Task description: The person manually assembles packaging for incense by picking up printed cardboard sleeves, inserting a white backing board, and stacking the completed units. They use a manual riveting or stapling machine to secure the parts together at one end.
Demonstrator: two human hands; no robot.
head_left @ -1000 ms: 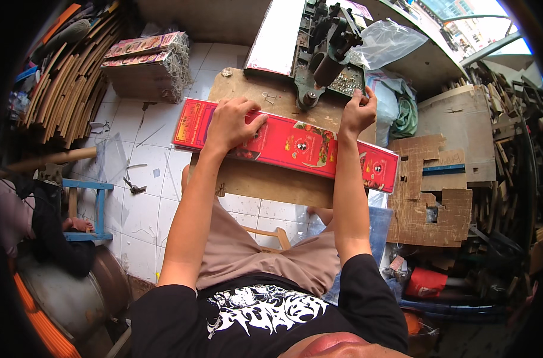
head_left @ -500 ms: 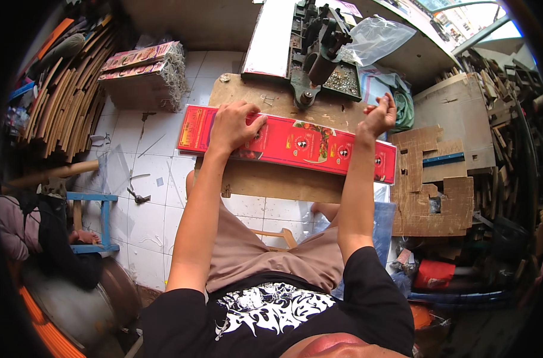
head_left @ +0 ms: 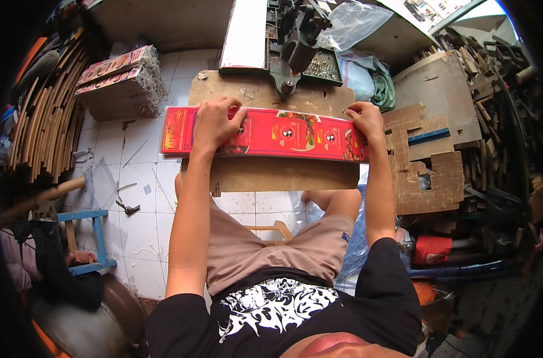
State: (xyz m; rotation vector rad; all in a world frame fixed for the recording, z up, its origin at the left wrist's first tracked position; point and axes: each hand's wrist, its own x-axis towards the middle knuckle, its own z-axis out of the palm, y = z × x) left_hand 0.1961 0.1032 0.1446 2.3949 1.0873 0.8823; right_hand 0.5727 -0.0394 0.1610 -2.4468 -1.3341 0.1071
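A long red printed strip (head_left: 265, 135), glossy and with food pictures, lies across a wooden board in front of me. It seems to be a stack of such strips; a clear edge shows along its near side. My left hand (head_left: 216, 123) rests on the left part, fingers bent over the far edge and thumb on the face. At the right end, my right hand (head_left: 368, 121) is closed in a pinch by the far corner. A tiny light speck shows at its fingertips, too small to name. Behind the strip stands a dark metal bench press (head_left: 292, 59).
The wooden board (head_left: 283, 173) reaches toward my knees. Small metal parts fill a tray (head_left: 323, 67) beside the press. Bundled printed strips (head_left: 117, 80) stand at left on the tiles. Cut cardboard (head_left: 429, 161) lies at right. Another person's foot (head_left: 82, 257) shows beside a blue stool (head_left: 98, 238).
My right hand has come down from above the board to the strip's far right corner. The left hand stays on the strip. The whole view has shifted slightly.
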